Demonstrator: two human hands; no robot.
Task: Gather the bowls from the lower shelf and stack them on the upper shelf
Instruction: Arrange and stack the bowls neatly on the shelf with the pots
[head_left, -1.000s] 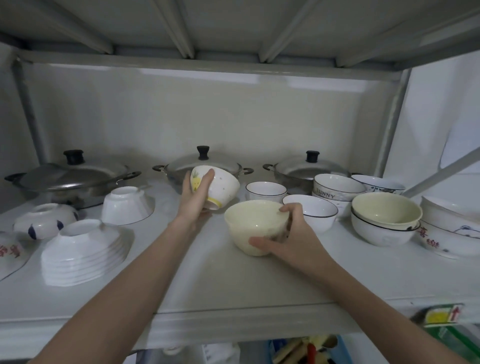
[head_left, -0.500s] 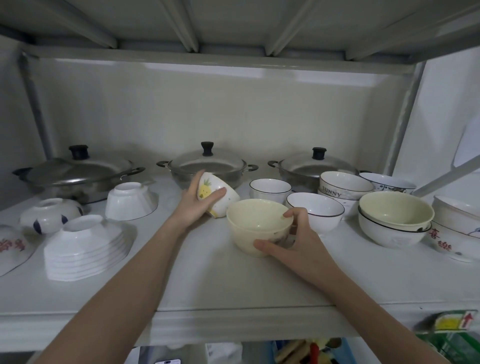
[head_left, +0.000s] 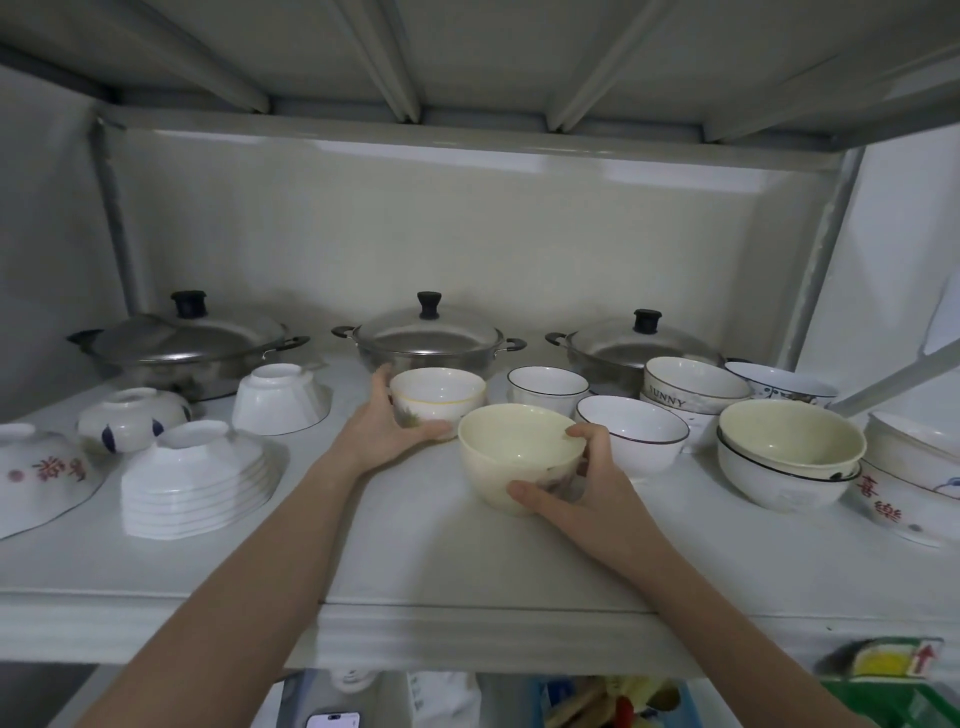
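On the upper shelf (head_left: 415, 561), my left hand (head_left: 382, 423) grips a small white bowl with a yellow rim line (head_left: 437, 395), which stands upright on the shelf in front of the middle pot. My right hand (head_left: 582, 488) holds a cream bowl (head_left: 514, 452) from its right side, thumb on the front wall and fingers over the rim. This bowl also rests upright on the shelf, just right of the small one. The two bowls almost touch.
Three lidded steel pots (head_left: 428, 338) line the back. Upturned white bowls (head_left: 195, 478) sit at the left. Upright bowls, some nested, crowd the right (head_left: 789, 447). A black-rimmed bowl (head_left: 631, 426) stands right behind my right hand. Below the shelf edge, a phone (head_left: 332, 719) shows.
My left hand has turned the small bowl from tilted on its side to upright and lowered it onto the shelf. The cream bowl has stayed in my right hand's grip.
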